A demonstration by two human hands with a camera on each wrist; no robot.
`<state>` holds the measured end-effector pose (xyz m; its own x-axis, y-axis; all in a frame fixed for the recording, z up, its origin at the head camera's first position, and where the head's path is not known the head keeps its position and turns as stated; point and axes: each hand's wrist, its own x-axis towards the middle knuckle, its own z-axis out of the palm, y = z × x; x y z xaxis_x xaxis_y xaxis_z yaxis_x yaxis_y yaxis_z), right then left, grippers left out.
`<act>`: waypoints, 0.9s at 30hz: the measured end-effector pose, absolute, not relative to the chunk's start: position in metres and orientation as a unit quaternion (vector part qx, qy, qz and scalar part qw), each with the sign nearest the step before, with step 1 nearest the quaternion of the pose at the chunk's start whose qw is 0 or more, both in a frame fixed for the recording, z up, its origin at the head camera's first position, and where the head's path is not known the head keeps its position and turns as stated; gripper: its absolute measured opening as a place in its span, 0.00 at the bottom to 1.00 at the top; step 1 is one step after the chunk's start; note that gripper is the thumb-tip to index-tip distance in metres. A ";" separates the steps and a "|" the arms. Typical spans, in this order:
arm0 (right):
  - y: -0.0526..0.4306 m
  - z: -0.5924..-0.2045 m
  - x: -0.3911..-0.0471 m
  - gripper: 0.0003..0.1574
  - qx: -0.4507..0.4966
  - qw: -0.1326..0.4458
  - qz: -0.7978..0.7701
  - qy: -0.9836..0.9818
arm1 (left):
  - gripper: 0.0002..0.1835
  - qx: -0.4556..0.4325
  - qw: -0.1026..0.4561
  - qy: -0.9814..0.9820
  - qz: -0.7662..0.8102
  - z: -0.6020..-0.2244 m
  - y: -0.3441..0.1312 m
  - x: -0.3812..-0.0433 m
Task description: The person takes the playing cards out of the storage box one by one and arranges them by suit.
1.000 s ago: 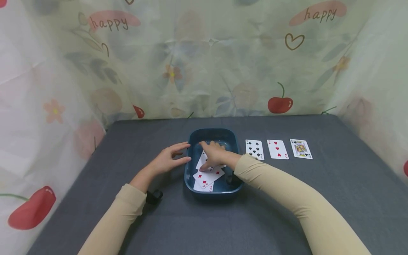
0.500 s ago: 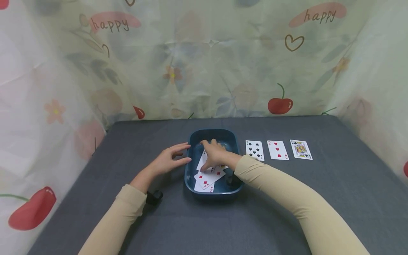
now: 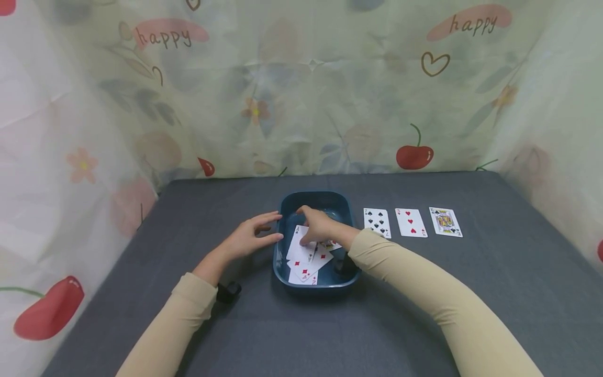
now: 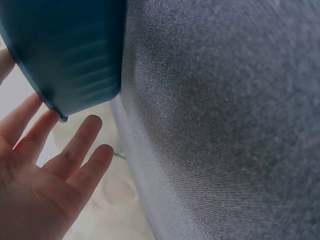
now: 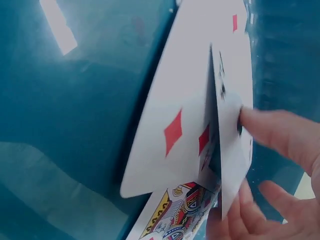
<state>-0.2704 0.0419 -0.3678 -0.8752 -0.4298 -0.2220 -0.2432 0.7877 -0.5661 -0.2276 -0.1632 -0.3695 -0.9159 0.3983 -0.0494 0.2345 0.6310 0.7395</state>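
Inside a dark blue plastic bin [image 3: 315,197], my right hand [image 3: 322,225] pinches a black-suited playing card [image 3: 298,246]. The right wrist view has the thumb on the face of this card [image 5: 231,135] and fingers behind it, the card standing tilted on edge. Beneath it lie a diamond card [image 5: 155,145] and a face card [image 5: 172,215] with red and yellow print. A red-numbered card [image 3: 295,278] peeks out at the bin's near end. My left hand [image 3: 245,235] keeps its fingers extended, fingertips at the bin's left rim.
Right of the bin, a row on the grey cloth [image 3: 400,324] holds a seven of spades [image 3: 377,223], a three of hearts [image 3: 411,223] and a king [image 3: 445,222]. A printed curtain [image 3: 311,104] stands behind the table.
My right hand's fingers have drawn the black-suited card up from the pile, and more of its face shows, with the thumb slightly higher. The left hand stays at the rim.
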 end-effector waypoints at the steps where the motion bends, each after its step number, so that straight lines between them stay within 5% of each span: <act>1: 0.042 -0.367 -0.271 0.42 -0.182 0.177 -0.279 0.926 | 0.35 0.177 0.104 0.897 0.392 -0.370 -0.163 -0.228; 12: 0.049 -0.358 -0.275 0.21 -0.192 0.186 -0.326 0.907 | 0.35 0.176 0.103 0.897 0.392 -0.368 -0.163 -0.226; 27: 0.068 -0.331 -0.283 0.17 -0.171 0.199 -0.397 0.880 | 0.34 0.174 0.103 0.898 0.392 -0.368 -0.162 -0.227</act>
<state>-0.2826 0.0681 -0.3305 -0.8627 -0.4583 -0.2138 -0.1426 0.6261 -0.7665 -0.2266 -0.1620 -0.3677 -0.9186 0.3922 -0.0489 0.2310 0.6331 0.7388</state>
